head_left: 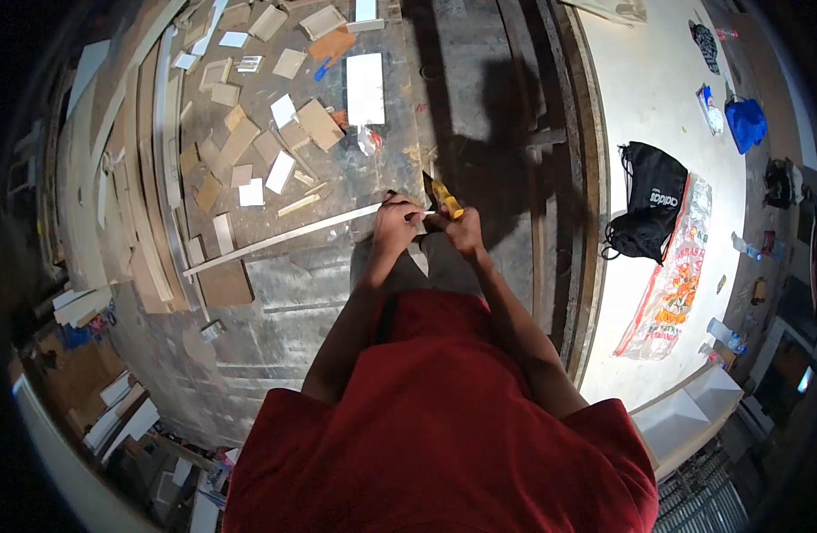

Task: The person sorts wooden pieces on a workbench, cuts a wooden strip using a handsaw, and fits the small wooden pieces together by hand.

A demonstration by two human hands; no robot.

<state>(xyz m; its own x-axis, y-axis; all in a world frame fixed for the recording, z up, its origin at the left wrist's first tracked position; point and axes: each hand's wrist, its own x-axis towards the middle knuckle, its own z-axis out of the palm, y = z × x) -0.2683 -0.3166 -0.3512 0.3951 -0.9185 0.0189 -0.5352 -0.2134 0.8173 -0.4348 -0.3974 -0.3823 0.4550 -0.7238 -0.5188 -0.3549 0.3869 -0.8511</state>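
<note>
A long, thin pale wooden strip [284, 235] runs from the boards at the left up to my hands. My left hand [396, 226] is closed around the strip near its right end, thumb and fingers pinched together. Close beside it, my right hand [464, 233] is closed on a yellow-and-black hand tool [446, 201], whose dark end points up and away from me. The tool's exact kind is hard to make out, and my fingers partly hide the end of the strip.
Wood offcuts [239, 142] lie scattered on the worktable [390, 169], with a white board [365, 89] and blue clip-like object [322, 68]. Long planks [146, 178] line the left. A black drawstring bag [648, 195] and printed plastic sack [670, 284] lie on the right-hand pale board [613, 89].
</note>
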